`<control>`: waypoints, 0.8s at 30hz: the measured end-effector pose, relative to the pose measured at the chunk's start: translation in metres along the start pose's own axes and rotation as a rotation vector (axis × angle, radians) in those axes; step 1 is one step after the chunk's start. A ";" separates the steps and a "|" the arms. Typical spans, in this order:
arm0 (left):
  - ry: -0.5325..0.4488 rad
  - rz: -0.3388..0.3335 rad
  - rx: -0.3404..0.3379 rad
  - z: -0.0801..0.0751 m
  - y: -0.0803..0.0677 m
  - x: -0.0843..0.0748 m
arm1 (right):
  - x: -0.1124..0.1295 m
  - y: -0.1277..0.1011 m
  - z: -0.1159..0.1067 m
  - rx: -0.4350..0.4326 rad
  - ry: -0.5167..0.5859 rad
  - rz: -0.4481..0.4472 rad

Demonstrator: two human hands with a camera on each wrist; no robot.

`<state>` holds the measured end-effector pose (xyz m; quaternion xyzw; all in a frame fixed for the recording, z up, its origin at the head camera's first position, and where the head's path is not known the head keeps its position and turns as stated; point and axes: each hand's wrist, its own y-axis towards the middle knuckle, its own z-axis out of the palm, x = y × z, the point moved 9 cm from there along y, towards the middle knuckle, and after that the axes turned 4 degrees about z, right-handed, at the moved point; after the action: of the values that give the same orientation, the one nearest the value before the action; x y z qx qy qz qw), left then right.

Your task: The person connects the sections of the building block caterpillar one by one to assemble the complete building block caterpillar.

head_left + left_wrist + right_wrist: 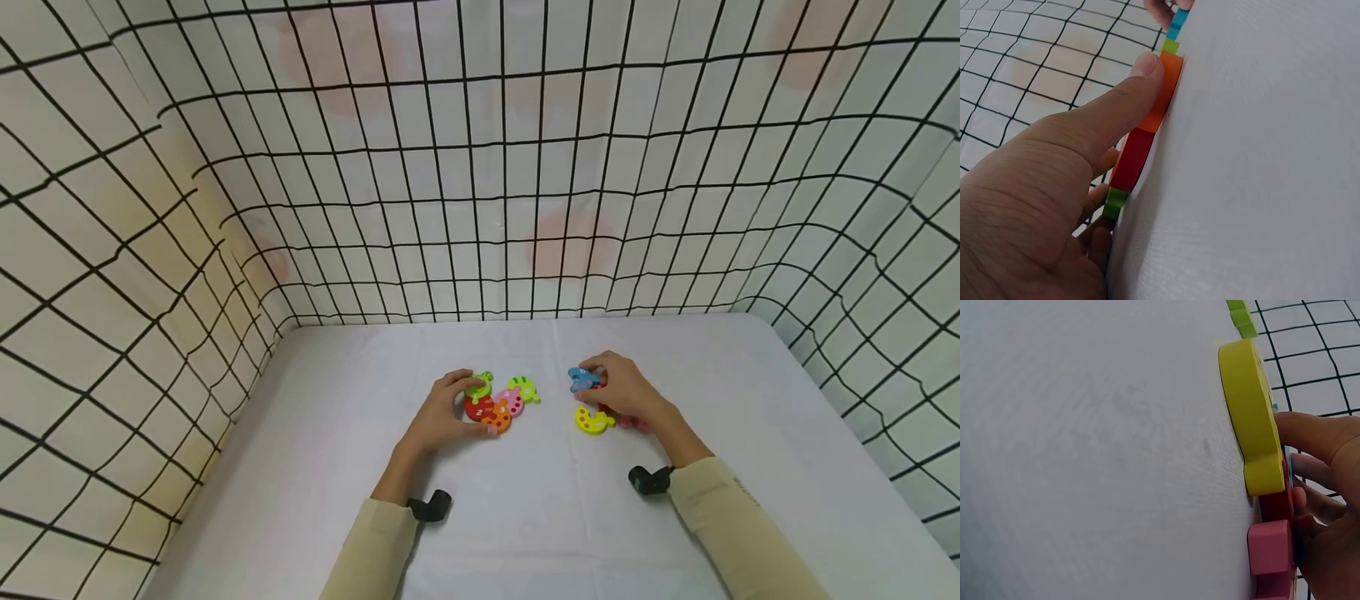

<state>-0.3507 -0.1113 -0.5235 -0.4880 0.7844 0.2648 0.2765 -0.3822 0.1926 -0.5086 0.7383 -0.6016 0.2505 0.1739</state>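
My left hand (442,414) holds the side of a cluster of small painted animal-shaped blocks, with its thumb against the orange spotted block (497,418) and fingers by the green block (480,387). Between these lies a red block (477,407). A pink spotted block (512,402) and a lime striped block (524,388) make up the cluster's right side. To the right, my right hand (624,387) pinches a blue block (581,379) between thumb and fingers. Beneath that hand are a yellow spotted block (1249,412), a red block (1277,506) and a pink block (1270,549), partly hidden from above.
A white cloth (525,508) covers the table. Black wire mesh (465,200) rises along the back and both sides, with pale sheeting behind it. Each wrist carries a small black camera, the left one (431,506) and the right one (649,480), close over the cloth.
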 end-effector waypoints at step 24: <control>0.005 -0.013 -0.001 -0.002 -0.001 -0.001 | 0.017 -0.018 -0.014 -0.154 0.130 0.019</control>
<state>-0.3499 -0.1117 -0.5214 -0.4939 0.7818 0.2621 0.2759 -0.3641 0.1903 -0.4869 0.6993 -0.6134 0.2525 0.2664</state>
